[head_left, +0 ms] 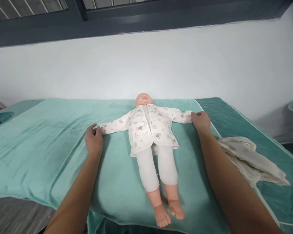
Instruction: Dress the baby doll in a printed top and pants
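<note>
A baby doll [144,99] lies on its back on the green bed cover, with both arms stretched out sideways. It wears a white printed baby jacket [139,131], open down the front, over white cloth legs; its feet are bare. At the end of the sleeve on the left of the view, my left hand [94,139] is closed, thumb and fingers pinching the cuff. My right hand [201,122] pinches the opposite cuff. Both sleeves look drawn out nearly straight, and the doll's hands are hidden.
A crumpled white garment [254,159] lies to the right, beyond my right forearm. The green bed cover [51,139] spreads over the bed up to a white wall [112,68]. A dark window frame [141,18] runs above. Grey floor [17,216] shows at lower left.
</note>
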`<action>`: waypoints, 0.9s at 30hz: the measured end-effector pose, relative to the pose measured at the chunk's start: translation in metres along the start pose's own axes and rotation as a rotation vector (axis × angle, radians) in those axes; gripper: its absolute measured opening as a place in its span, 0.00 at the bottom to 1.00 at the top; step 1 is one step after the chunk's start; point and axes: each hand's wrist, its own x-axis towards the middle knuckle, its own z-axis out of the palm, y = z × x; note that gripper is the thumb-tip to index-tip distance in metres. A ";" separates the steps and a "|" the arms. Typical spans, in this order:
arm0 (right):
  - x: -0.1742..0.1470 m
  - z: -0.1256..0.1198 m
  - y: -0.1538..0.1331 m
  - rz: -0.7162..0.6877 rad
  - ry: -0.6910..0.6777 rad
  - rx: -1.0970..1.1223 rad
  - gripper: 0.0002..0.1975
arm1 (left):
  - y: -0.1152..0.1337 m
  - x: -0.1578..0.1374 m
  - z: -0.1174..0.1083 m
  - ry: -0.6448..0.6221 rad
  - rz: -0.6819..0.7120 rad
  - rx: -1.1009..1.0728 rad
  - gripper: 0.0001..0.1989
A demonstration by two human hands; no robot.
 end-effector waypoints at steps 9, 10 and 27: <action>-0.004 0.003 -0.009 -0.032 0.035 0.153 0.12 | 0.000 0.001 0.000 -0.044 0.059 0.037 0.16; -0.004 0.003 -0.010 -0.038 0.026 0.144 0.12 | -0.001 0.001 0.000 -0.044 0.064 0.046 0.15; 0.009 -0.007 -0.006 -0.075 0.022 -0.035 0.12 | -0.006 0.005 0.001 0.088 0.114 0.031 0.19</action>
